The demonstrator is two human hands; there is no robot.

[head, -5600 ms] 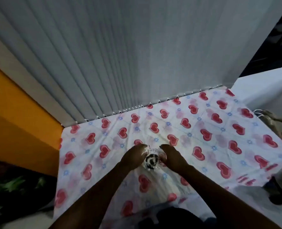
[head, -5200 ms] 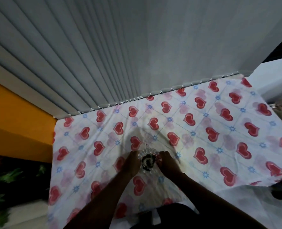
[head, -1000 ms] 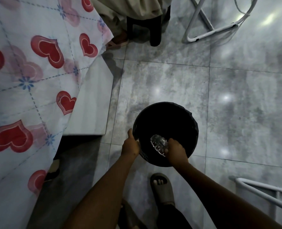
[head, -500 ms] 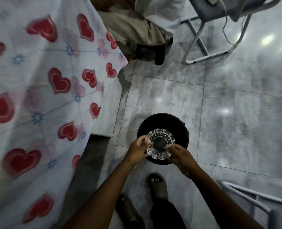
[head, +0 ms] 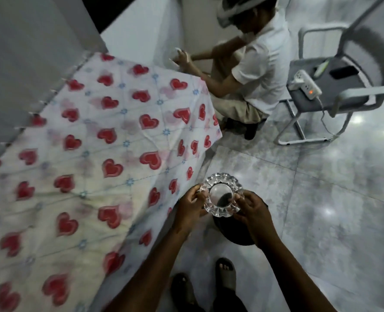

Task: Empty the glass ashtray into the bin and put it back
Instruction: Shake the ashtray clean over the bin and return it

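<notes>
I hold the glass ashtray upright in both hands, above the floor and just past the table's corner. My left hand grips its left rim and my right hand grips its right rim. The ashtray has a scalloped rim and a dark smear on its round bottom. The black bin stands on the floor below my hands, mostly hidden by them. The table, covered with a white cloth printed with red hearts, fills the left side.
Another person in a white shirt sits on a low stool beyond the table's far corner. A grey chair with a power strip on its seat stands at the right. My sandalled feet are on the grey tiled floor.
The ashtray went from the table into the bin, tipped by my right hand, and is now upright in both hands, raised above the bin. My view swung back toward the table.
</notes>
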